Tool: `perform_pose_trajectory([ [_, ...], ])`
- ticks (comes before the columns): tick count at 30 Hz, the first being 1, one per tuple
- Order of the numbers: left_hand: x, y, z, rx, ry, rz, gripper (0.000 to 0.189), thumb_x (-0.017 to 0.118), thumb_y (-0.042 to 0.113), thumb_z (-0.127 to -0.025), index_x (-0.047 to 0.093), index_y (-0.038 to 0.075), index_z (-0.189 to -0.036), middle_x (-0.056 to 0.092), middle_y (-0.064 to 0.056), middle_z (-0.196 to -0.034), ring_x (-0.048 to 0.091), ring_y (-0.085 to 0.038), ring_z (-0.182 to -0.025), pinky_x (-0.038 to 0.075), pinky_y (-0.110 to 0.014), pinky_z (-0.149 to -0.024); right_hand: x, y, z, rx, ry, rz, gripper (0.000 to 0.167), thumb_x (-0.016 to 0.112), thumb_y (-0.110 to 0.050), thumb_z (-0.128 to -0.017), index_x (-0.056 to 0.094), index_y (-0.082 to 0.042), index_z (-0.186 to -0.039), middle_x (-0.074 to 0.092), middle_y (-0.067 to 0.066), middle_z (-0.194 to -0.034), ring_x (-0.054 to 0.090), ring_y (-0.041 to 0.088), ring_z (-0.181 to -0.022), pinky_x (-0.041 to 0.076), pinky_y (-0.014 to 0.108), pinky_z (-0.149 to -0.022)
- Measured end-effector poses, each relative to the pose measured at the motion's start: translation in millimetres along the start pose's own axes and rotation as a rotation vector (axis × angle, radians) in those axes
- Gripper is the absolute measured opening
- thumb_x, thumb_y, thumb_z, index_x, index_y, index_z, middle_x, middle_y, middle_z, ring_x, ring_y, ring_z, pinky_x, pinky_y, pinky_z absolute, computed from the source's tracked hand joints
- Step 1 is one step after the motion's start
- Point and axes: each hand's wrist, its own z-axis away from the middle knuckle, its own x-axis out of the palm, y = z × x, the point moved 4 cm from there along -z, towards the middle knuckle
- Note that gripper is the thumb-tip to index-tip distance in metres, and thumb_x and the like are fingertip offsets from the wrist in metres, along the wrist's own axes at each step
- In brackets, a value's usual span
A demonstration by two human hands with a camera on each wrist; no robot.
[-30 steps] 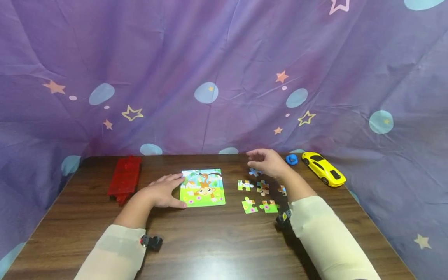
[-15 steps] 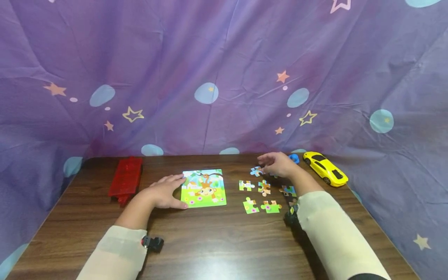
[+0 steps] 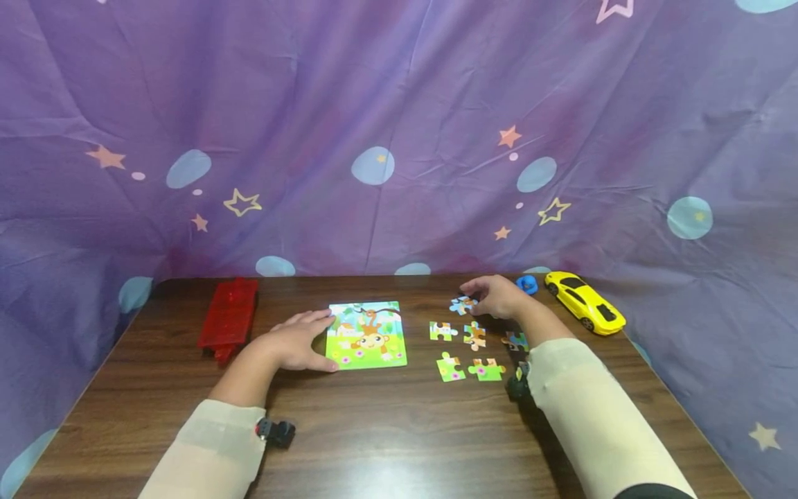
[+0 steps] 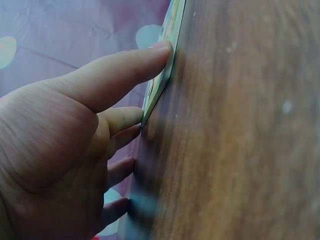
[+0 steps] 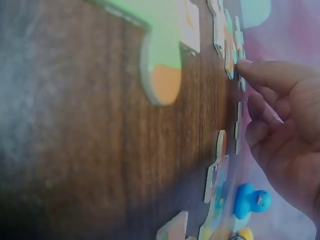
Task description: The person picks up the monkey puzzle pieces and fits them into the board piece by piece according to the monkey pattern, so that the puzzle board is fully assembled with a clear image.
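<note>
A square picture board (image 3: 366, 335) with a monkey on green lies on the table. My left hand (image 3: 300, 344) touches its left edge, thumb at the near corner and index finger at the far corner; in the left wrist view the thumb (image 4: 125, 67) lies on the board edge (image 4: 159, 86). My right hand (image 3: 495, 296) pinches a blue jigsaw puzzle piece (image 3: 462, 305) at the far side of the loose pieces. Its thumb (image 5: 265, 72) meets this piece in the right wrist view, with the other fingers curled behind.
Several loose puzzle pieces (image 3: 487, 370) lie right of the board. A blue toy duck (image 5: 245, 200) and a yellow toy car (image 3: 584, 303) stand at the back right. A red plastic toy part (image 3: 229, 315) lies at the left. A purple curtain (image 3: 324, 138) hangs behind the table.
My right hand has moved right and down to the blue puzzle piece, its fingers closing in on it. The left hand stays on the board's edge. The view has shifted slightly.
</note>
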Motion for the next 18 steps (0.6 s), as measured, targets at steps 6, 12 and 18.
perform_pose_trajectory([
  [6,-1.0,1.3,1.4,-0.003,-0.002,0.012,0.108,0.082,0.061,-0.084,0.033,0.018,-0.17,0.024,-0.006,-0.18,0.019,-0.045,-0.166,0.021,-0.082,-0.124,0,-3,-1.0,-0.03,0.037,0.052,0.053,0.089,-0.018,-0.086,0.073,-0.008,-0.136,0.069,0.018,-0.126,0.064,0.032,-0.115,0.056,0.052,-0.104],
  [12,-0.1,-0.2,-0.3,-0.005,-0.003,0.004,0.108,0.082,0.062,-0.083,0.033,0.019,-0.17,0.024,-0.005,-0.18,0.019,-0.044,-0.166,0.021,-0.081,-0.125,1,-11,-2.2,-0.087,0.089,0.08,0.043,0.089,-0.019,-0.086,0.077,-0.008,-0.126,0.069,0.012,-0.114,0.062,0.025,-0.102,0.055,0.044,-0.091],
  [18,1.0,-2.0,-2.0,-0.008,-0.003,-0.005,0.109,0.082,0.063,-0.083,0.033,0.02,-0.17,0.024,-0.005,-0.18,0.019,-0.044,-0.166,0.022,-0.082,-0.124,5,-15,0.2,-0.055,0.091,0.003,0.029,0.079,-0.017,-0.097,0.075,-0.013,-0.126,0.078,0.009,-0.116,0.072,0.027,-0.108,0.057,0.05,-0.101],
])
